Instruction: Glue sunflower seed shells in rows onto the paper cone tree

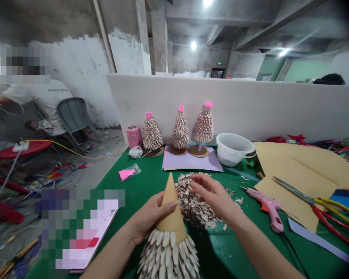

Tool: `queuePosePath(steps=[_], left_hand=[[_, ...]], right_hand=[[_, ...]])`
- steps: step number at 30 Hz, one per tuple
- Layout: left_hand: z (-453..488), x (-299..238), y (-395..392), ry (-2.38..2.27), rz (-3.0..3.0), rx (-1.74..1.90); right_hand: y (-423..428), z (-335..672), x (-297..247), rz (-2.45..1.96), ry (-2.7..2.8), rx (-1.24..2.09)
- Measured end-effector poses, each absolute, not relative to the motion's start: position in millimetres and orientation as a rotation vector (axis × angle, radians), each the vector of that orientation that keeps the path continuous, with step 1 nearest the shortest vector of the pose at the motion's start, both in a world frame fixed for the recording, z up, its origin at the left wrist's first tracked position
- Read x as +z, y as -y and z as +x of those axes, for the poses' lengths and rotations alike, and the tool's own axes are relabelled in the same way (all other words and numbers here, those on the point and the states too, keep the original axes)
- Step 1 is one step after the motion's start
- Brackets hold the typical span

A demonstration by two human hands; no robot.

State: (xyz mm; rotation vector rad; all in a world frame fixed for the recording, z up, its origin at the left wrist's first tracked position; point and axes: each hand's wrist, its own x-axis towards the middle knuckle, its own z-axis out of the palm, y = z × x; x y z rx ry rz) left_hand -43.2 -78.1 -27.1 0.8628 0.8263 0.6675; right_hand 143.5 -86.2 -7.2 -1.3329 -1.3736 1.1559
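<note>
My left hand is wrapped around a tan paper cone, which stands upright with its tip pointing up. Overlapping rows of pale sunflower seed shells cover the cone's lower part, while the upper part is bare. Over a loose pile of sunflower seed shells hovers my right hand, its fingers loosely curved and apart, with nothing visible in them. To the right of the pile lies a pink hot glue gun with a small red light showing.
Three finished shell trees with pink tops stand at the back beside a pink canister and a white bucket. Scissors lie on tan paper at right. A bag of pink material lies left. Someone sits beyond.
</note>
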Motion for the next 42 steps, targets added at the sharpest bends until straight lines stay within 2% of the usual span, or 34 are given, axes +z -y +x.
queuePosePath(steps=[6, 11, 18, 30, 37, 42], left_hand=[[-61.9, -35.0, 69.2, -0.837, 0.749, 0.755], [-62.7, -37.8, 66.1, -0.842, 0.676, 0.751], [-31.7, -40.5, 54.6, -0.806, 0.623, 0.741], [-31.7, -56.1, 41.0, -0.819, 0.428, 0.774], [-30.6, -64.6, 45.5, -0.77, 0.409, 0.757], [-28.2, -65.9, 49.6, -0.754, 0.408, 0.735]], right_hand=[[104.1, 222.8, -62.7, -1.555, 1.161, 0.885], [122.7, 247.6, -109.5, -1.664, 1.172, 0.722], [121.5, 236.9, -116.8, -1.753, 1.362, 0.578], [111.8, 218.8, -104.0, -1.806, 1.571, 0.642], [108.9, 221.5, -103.2, -1.655, 1.321, 0.832], [109.7, 215.5, -96.1, -1.493, 1.079, 1.106]])
